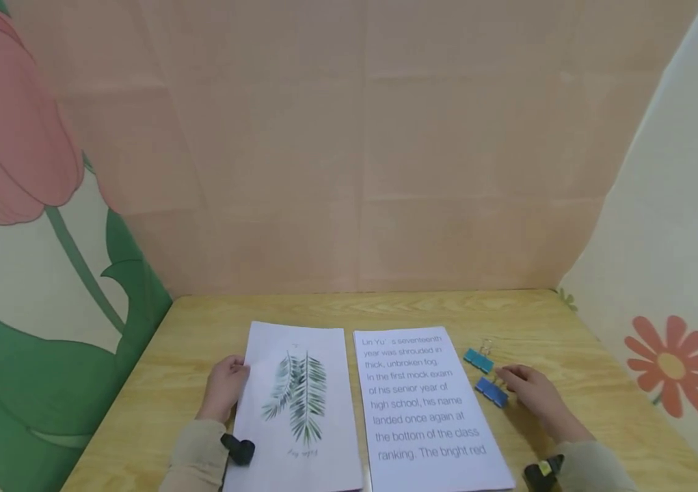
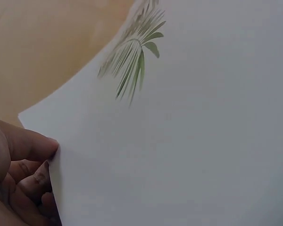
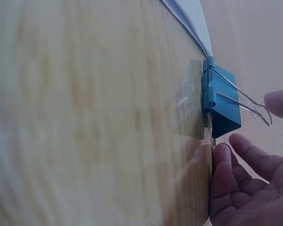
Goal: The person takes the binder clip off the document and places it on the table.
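In the head view my left hand [image 1: 223,387] is at the left edge of the paper [image 1: 330,355] with the printed palm leaves. The left wrist view shows its fingertips pinching the edge of this paper [image 2: 170,155], whose corner bends upward. My right hand [image 1: 536,396] reaches to the wire handle of a blue binder clip [image 1: 491,393]. A teal binder clip [image 1: 478,360] lies just beyond it. In the right wrist view the thumb is close by the wire handle of a clip [image 3: 225,101], with the other fingers spread loosely below, apart from the thumb.
A second stack of paper [image 1: 422,410], printed with large English text, lies between the leaf paper and the clips. All rest on a wood-grain table [image 1: 201,321]. A plain pinkish-tan sheet [image 1: 361,171] hangs behind, and flower-painted walls [image 1: 671,365] stand at both sides.
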Available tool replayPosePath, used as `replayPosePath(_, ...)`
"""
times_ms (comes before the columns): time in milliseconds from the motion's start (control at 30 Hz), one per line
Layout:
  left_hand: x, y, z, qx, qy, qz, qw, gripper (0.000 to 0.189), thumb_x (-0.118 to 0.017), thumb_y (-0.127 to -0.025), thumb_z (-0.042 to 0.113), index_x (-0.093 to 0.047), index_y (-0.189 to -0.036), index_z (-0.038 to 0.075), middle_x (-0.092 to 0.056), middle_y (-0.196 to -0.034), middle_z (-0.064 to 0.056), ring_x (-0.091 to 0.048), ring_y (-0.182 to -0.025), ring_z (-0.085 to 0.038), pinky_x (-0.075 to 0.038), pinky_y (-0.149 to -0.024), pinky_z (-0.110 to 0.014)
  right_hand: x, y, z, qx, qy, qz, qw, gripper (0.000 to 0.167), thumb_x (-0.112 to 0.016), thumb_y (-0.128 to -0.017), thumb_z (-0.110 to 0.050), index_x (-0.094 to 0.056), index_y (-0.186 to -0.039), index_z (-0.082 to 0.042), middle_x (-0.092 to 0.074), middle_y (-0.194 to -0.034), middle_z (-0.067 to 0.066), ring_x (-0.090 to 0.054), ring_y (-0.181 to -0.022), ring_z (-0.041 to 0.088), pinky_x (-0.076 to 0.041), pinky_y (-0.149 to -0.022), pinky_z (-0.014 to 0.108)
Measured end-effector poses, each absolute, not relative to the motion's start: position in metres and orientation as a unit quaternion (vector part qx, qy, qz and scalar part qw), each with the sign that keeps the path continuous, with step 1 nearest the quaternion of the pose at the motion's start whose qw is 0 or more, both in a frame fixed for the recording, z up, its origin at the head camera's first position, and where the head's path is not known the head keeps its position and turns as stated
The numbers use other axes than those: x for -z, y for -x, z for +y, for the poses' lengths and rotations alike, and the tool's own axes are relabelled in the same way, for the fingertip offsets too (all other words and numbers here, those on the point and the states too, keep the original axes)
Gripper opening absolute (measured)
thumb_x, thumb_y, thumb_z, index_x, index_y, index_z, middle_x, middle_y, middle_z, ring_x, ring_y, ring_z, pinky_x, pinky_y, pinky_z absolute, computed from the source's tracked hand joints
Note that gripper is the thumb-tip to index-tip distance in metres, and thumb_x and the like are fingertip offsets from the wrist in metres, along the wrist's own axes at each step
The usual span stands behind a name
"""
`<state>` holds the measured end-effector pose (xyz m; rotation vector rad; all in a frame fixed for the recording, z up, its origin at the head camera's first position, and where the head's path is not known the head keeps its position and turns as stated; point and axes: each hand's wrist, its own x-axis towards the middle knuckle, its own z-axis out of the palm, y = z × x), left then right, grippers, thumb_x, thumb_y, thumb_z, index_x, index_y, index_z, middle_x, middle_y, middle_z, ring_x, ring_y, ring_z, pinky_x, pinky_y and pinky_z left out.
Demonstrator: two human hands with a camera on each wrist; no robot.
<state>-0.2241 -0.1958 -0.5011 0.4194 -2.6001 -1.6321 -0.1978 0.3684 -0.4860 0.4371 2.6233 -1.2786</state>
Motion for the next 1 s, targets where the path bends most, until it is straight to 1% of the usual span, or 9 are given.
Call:
replayPosePath(133, 0.499, 0.223, -0.196, 0.51, -0.14, -0.849, 0.012, 0.021, -0.053, -0.101, 0.004, -0.06, -0.115, -0.01, -0.065, -0.104, -0.024, -0.062, -0.09, -0.031, -0.053, -0.074, -0.041, 0.487, 0.199, 0.367, 0.432, -0.142, 0.885, 0.098, 0.077, -0.047, -0.106, -0.051, -0.04, -0.142, 0.017, -0.052, -0.133, 0.038, -0.054, -0.118, 0.046, -0.047, -0.097, 0.057)
replayPosePath(233, 0.498, 0.223, -0.197, 0.495, -0.137, -0.858, 0.001, 0.023, -0.054, -0.1, 0.004, -0.061, -0.116, -0.011, -0.065, -0.103, -0.023, -0.063, -0.089, -0.032, -0.053, -0.072, -0.041, 0.488, 0.201, 0.367, 0.432, -0.142, 0.885, 0.102, 0.079, -0.047, -0.106, -0.052, -0.04, -0.142, 0.017, -0.052, -0.132, 0.038, -0.054, -0.117, 0.046, -0.047, -0.096, 0.058)
replayPosePath(567, 0.499, 0.23, -0.2, 0.451, -0.138, -0.882, -0.014, 0.023, -0.055, -0.1, 0.007, -0.062, -0.116, -0.008, -0.064, -0.106, -0.022, -0.061, -0.094, -0.033, -0.053, -0.078, -0.046, 0.49, 0.207, 0.364, 0.437, -0.146, 0.881, 0.109, 0.078, -0.048, -0.106, -0.052, -0.04, -0.142, 0.017, -0.052, -0.132, 0.037, -0.053, -0.118, 0.046, -0.046, -0.098, 0.058)
replayPosePath(800, 0.497, 0.231, -0.199, 0.429, -0.15, -0.89, -0.03, 0.024, -0.056, -0.101, 0.008, -0.061, -0.118, -0.008, -0.064, -0.109, -0.023, -0.061, -0.095, -0.034, -0.054, -0.078, -0.047, 0.491, 0.208, 0.364, 0.437, -0.143, 0.882, 0.107, 0.076, -0.048, -0.106, -0.05, -0.04, -0.143, 0.016, -0.053, -0.132, 0.036, -0.054, -0.117, 0.045, -0.047, -0.097, 0.057)
replayPosePath(1000, 0.495, 0.23, -0.2, 0.388, -0.137, -0.911, -0.029, 0.026, -0.058, -0.098, 0.007, -0.061, -0.118, -0.011, -0.065, -0.103, -0.022, -0.062, -0.09, -0.034, -0.054, -0.078, -0.048, 0.492, 0.209, 0.362, 0.434, -0.13, 0.887, 0.09, 0.072, -0.049, -0.107, -0.046, -0.041, -0.142, 0.016, -0.052, -0.134, 0.037, -0.055, -0.117, 0.045, -0.048, -0.096, 0.057)
